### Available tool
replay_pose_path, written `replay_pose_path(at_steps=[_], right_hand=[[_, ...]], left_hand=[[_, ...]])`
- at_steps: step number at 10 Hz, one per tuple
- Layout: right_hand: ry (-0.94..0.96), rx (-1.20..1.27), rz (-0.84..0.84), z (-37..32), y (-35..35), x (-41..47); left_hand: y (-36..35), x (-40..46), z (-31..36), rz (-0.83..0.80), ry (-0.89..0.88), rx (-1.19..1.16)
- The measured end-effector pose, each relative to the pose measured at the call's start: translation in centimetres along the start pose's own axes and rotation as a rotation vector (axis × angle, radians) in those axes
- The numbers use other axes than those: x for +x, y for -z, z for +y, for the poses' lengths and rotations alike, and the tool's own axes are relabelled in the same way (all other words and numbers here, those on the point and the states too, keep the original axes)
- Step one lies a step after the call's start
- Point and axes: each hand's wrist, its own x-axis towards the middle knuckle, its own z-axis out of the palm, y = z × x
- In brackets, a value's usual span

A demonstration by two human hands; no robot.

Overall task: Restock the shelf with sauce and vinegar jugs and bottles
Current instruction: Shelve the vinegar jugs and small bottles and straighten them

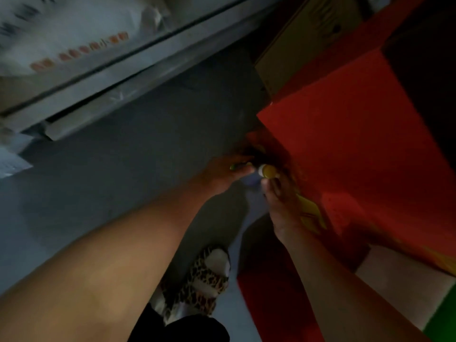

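Both bare forearms reach down and forward in dim, blurred light. Left hand point(223, 172) and right hand point(283, 198) meet at a yellow-capped bottle point(267, 171) beside the red box point(350, 154); the bottle's body is hidden, so whether either hand grips it cannot be told. Below, a leopard-print slipper point(204, 280) stands on the grey floor point(111, 174).

Red box point(345, 144), possibly yellow cap point(267, 171), leopard-print slipper point(204, 280).
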Motion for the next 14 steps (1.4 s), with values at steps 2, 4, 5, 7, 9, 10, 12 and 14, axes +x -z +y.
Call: replay_pose_path(at_steps=[2, 4, 5, 7, 9, 10, 12, 14], right_hand=[[-0.013, 0.13, 0.157, -1.6, -2.9, -1.6], [-0.154, -0.054, 0.035, -7.8, -4.8, -7.4], [-0.191, -0.09, -0.04, -11.7, -4.5, -11.7], [-0.302, 0.302, -0.036, -22.7, -0.9, -19.5], [-0.188, 0.421, -0.075, -36.4, 6.9, -26.3], [-0.066, 0.46, -0.098, -43.9, 11.4, -30.1], [0.255, 0.469, -0.057, -57.5, 20.1, -37.7], [0.539, 0.507, 0.053, -67.9, 27.0, -43.3]], left_hand=[[0.4, -2.0, 0.3, 0.116, 0.039, -0.026], [4.2, -9.6, 0.3, 0.225, 0.191, 0.159], [6.2, -14.6, 2.5, 0.246, 0.263, 0.23], [10.0, -24.1, 15.1, 0.267, 0.299, 0.454], [14.2, -31.7, 30.7, 0.318, 0.152, 0.516], [16.3, -35.6, 38.5, 0.347, 0.024, 0.428], [19.1, -42.9, 52.2, 0.287, -0.314, 0.401], [20.0, -48.7, 65.1, 0.211, -0.609, 0.116]])
